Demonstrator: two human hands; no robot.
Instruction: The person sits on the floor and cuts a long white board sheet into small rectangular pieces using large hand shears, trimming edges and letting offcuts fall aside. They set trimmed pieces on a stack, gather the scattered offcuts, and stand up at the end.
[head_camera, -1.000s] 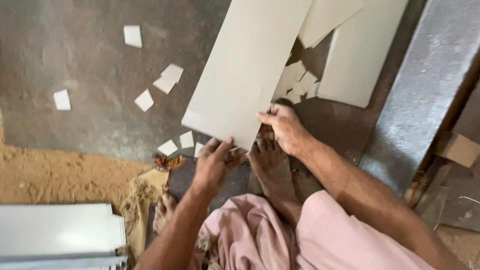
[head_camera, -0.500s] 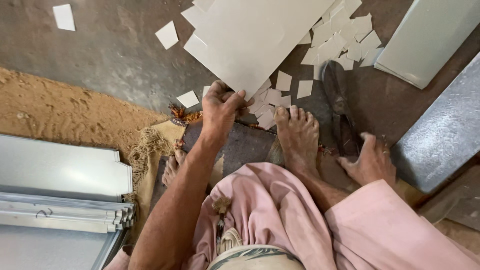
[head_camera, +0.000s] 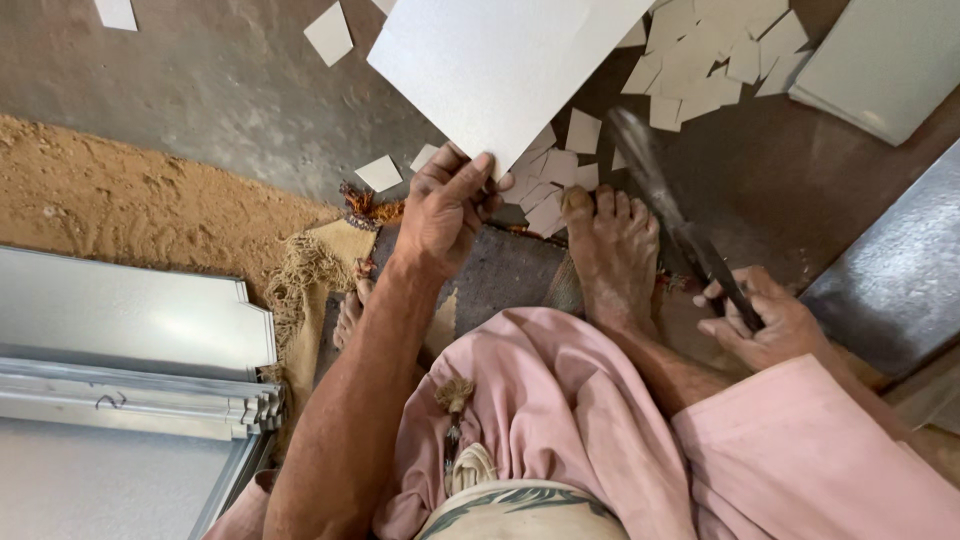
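Above the bare foot (head_camera: 610, 250) on the floor, the left hand (head_camera: 445, 210) pinches the near edge of a pale metal sheet (head_camera: 500, 60). Right hand (head_camera: 765, 320) is closed round dark shears (head_camera: 670, 215), beside scattered offcuts (head_camera: 700, 60).

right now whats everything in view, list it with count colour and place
metal sheet: one, pale grey, top centre, its near corner pinched by the left hand
shears: one pair, dark metal, right of the foot, handles in the right hand
offcuts: many, small whitish squares, scattered on the floor under and around the sheet
stacked sheets: several, shiny grey, notched corners, lower left
folded panel: one, pale grey, top right
metal bar: one, dull grey, right edge
sand: tan patch, left
sacking mat: one, brown, frayed, under the person
floor: dark grey
garment: pink, bottom centre
foot: one clearly seen, bare, centre
left hand: fingers on the sheet's corner
right hand: closed on the shears
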